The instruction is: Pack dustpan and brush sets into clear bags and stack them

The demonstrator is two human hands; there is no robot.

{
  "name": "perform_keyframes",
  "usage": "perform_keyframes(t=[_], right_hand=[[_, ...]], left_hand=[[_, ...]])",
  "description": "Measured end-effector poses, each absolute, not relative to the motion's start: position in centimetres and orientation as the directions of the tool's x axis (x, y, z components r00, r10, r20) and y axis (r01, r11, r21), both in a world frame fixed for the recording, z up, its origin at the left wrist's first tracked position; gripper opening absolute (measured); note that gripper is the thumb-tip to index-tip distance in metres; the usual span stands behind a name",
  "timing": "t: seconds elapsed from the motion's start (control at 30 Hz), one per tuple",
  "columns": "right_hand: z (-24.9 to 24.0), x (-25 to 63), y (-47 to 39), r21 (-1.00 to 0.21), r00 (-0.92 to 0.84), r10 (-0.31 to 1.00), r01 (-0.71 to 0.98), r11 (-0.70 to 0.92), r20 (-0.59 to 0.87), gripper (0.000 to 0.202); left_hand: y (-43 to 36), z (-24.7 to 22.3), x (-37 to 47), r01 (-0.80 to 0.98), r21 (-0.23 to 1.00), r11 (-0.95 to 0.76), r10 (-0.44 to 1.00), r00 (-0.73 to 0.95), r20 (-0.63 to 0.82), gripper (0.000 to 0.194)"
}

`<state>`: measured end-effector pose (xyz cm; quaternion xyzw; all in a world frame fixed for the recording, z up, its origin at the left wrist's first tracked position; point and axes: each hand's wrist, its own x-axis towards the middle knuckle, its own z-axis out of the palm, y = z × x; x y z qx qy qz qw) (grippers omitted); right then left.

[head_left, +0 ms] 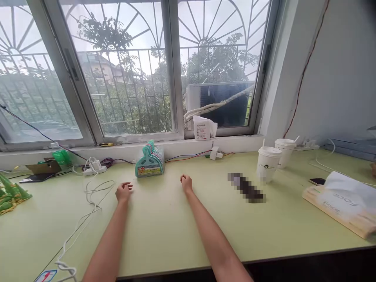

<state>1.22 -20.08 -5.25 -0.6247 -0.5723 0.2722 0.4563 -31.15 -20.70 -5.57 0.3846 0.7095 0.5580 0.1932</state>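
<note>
My left hand [124, 191] rests on the pale green table [158, 219], left of the middle. Its fingers are loosely curled and slightly apart, and I see nothing in it. Further right, my right hand [186, 183] lies closed in a loose fist, with no object showing in it. Between and beyond the hands, against the wall, stands a row of teal plastic pieces with looped handles [149, 159], packed close together in clear wrapping with a printed label; they look like small dustpans. Neither hand touches them; the left is nearer.
Two white lidded cups [268, 164] with straws stand right, near a blurred dark object [246, 187]. A tissue pack [340, 203] lies far right. White cables [88, 211] run along the left, by a power strip [94, 170]. A small box [202, 128] sits on the sill.
</note>
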Motion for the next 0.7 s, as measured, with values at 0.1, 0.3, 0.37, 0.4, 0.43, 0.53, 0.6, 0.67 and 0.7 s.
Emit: perform_keyframes(t=[0.1, 0.3, 0.37, 0.4, 0.43, 0.53, 0.6, 0.67, 0.7], right_hand=[[-5.3, 1.9, -22.3, -0.847, 0.079, 0.980, 0.518, 0.115, 0.181, 0.032], [-5.1, 2.1, -25.3, -0.747, -0.095, 0.972, 0.625, 0.226, 0.214, 0.027], [-4.9, 2.1, -25.6, -0.716, -0.100, 0.970, 0.659, 0.230, 0.219, 0.029], [-4.7, 2.0, -25.6, -0.711, -0.096, 0.971, 0.665, 0.227, 0.220, 0.030], [-4.7, 2.0, -25.6, -0.711, -0.094, 0.971, 0.667, 0.225, 0.219, 0.031], [-4.6, 1.8, -25.5, -0.703, -0.095, 0.970, 0.674, 0.227, 0.223, 0.032], [-4.7, 1.8, -25.4, -0.696, -0.098, 0.969, 0.680, 0.232, 0.227, 0.032], [-4.8, 1.7, -25.4, -0.689, -0.103, 0.969, 0.686, 0.234, 0.227, 0.032], [-4.9, 1.7, -25.4, -0.685, -0.104, 0.968, 0.689, 0.235, 0.227, 0.032]], left_hand=[[-21.6, -5.6, -30.6, 0.449, 0.890, 0.085, 0.847, -0.503, 0.173, 0.021], [-23.2, -5.0, -29.1, 0.622, 0.780, 0.073, 0.893, -0.388, 0.226, 0.022], [-23.9, -4.7, -28.7, 0.638, 0.767, 0.072, 0.897, -0.377, 0.230, 0.021], [-24.2, -4.6, -28.6, 0.646, 0.760, 0.070, 0.897, -0.374, 0.235, 0.020], [-24.4, -4.5, -28.4, 0.656, 0.752, 0.067, 0.896, -0.371, 0.245, 0.019], [-24.8, -4.5, -28.1, 0.684, 0.728, 0.046, 0.887, -0.363, 0.286, 0.021], [-24.7, -4.6, -28.1, 0.691, 0.721, 0.044, 0.889, -0.357, 0.287, 0.022], [-24.5, -4.7, -28.3, 0.688, 0.723, 0.060, 0.899, -0.352, 0.260, 0.022], [-24.4, -4.7, -28.4, 0.685, 0.725, 0.067, 0.905, -0.348, 0.245, 0.022]])
